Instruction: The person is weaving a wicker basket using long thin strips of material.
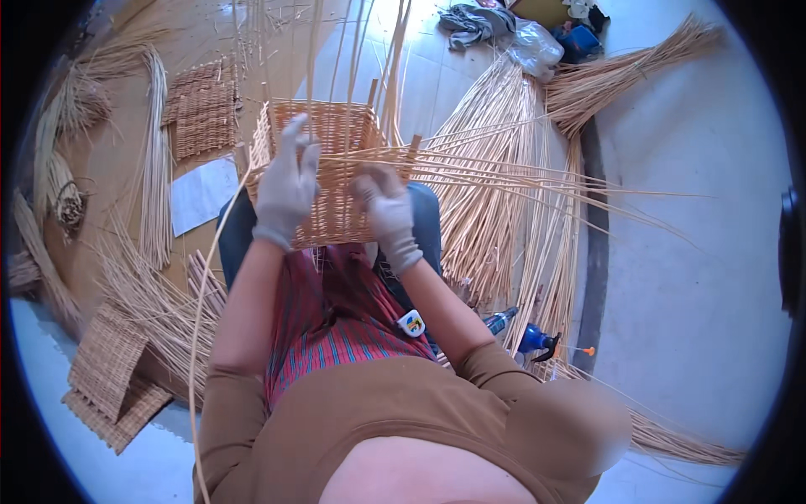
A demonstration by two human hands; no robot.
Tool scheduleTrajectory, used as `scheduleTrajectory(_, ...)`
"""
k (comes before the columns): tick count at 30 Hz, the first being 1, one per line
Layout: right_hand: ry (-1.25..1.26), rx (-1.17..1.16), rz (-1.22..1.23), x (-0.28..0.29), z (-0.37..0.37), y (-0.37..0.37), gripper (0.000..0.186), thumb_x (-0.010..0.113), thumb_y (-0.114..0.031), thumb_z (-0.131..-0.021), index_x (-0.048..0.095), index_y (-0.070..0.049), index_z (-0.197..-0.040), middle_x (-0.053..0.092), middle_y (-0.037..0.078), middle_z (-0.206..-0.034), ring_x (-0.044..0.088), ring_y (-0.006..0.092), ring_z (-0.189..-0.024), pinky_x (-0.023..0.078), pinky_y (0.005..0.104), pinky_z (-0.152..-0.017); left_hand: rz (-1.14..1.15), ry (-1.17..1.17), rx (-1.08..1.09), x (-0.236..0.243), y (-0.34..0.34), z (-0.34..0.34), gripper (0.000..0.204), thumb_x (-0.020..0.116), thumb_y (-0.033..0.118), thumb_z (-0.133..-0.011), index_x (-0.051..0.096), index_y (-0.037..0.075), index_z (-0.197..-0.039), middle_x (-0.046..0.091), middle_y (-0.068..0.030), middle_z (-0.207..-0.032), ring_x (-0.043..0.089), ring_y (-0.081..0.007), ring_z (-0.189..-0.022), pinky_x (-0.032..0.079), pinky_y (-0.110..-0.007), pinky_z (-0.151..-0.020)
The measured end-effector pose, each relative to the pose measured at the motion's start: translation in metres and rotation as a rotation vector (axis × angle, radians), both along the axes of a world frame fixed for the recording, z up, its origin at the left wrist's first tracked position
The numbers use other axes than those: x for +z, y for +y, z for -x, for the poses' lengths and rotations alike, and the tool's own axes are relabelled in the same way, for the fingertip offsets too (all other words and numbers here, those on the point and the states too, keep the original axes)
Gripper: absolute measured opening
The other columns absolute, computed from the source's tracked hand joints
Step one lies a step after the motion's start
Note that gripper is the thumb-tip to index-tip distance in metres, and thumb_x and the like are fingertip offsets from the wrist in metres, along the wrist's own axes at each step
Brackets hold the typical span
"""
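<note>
A square woven wicker basket [336,206] rests across my lap, tilted so that its inside shows. Long cane strands stick up from its far side, and more run off its near rim to the right. My left hand [287,189], in a pale glove, lies at the left of the near wall with its fingers stretched up beside the rim strands. My right hand [388,210], also gloved, is against the right part of that wall; its fingers look bent but are smeared by motion. One long cane [198,336] trails from the basket's left corner down past my left arm.
Large bundles of cane [495,193] spread over the floor to the right, with another bundle [638,71] beyond. Woven panels [206,109] lie at the left, near a white sheet [206,195]. A blue spray bottle [535,338] lies by my right elbow.
</note>
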State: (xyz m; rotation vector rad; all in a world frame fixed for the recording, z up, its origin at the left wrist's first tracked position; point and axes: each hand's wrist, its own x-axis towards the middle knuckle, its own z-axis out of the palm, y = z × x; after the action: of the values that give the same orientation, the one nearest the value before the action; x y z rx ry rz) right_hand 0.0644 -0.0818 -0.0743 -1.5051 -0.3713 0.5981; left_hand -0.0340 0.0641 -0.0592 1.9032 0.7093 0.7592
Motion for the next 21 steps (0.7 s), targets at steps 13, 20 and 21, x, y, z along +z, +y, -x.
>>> scheduleTrajectory(13,-0.161,-0.266,-0.292,0.039,-0.058,-0.009,0.037,0.055,-0.004,-0.105,0.048,0.003,-0.141,0.074,0.012,-0.102,0.072,0.0233,-0.092,0.058,0.0412,-0.094,0.036,0.092,0.095,0.003,0.003,-0.015,0.018,0.067,0.015,-0.101,0.067,0.007,-0.118,0.069,-0.0074,-0.099,0.065,-0.0208,-0.078,0.053,-0.038,-0.075)
scheduleTrajectory(20,-1.118,-0.261,0.139,0.050,-0.094,-0.015,0.034,0.064,-0.004,-0.102,0.057,-0.004,-0.136,0.075,0.014,-0.107,0.075,0.0177,-0.098,0.060,0.0342,-0.084,-0.676,0.385,-0.032,0.017,-0.077,-0.042,0.068,0.066,0.010,-0.092,0.050,0.030,-0.155,0.057,-0.0163,-0.138,0.070,-0.0325,-0.074,0.060,-0.046,-0.070)
scheduleTrajectory(21,-0.992,-0.139,0.167,0.060,-0.106,0.001,0.037,0.062,-0.007,-0.104,0.055,-0.005,-0.140,0.075,0.015,-0.106,0.074,0.0200,-0.099,0.059,0.0354,-0.087,-0.598,0.503,-0.073,0.012,-0.084,-0.049,0.069,0.065,0.010,-0.093,0.049,0.033,-0.156,0.056,-0.0162,-0.138,0.070,-0.0338,-0.073,0.060,-0.047,-0.069)
